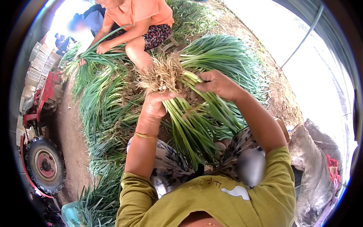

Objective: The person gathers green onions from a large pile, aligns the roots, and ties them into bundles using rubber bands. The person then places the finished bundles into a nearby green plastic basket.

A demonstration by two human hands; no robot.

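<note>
My left hand (158, 100) grips a bunch of garlic chives or similar green leafy stalks (192, 127) just below the roots. Its tangle of dry, tan roots (163, 73) points away from me, while the long leaves hang down towards my lap. On the right, my right hand (214, 85) pinches several pale stems (195, 78) against its fingers, and their leaves trail down beside the bunch. Part of the left fingers is hidden behind the stalks. Beyond my hands, a large fanned pile of the same greens (221, 54) lies on the ground.
A co-worker in an orange shirt (139, 14) sits ahead, hands on similar greens. More heaps (99, 99) spread along my left. Further left stands a red machine with a rubber tyre (45, 166). A teal basin (71, 214) is at lower left; a whitish sack (310, 176) stands right.
</note>
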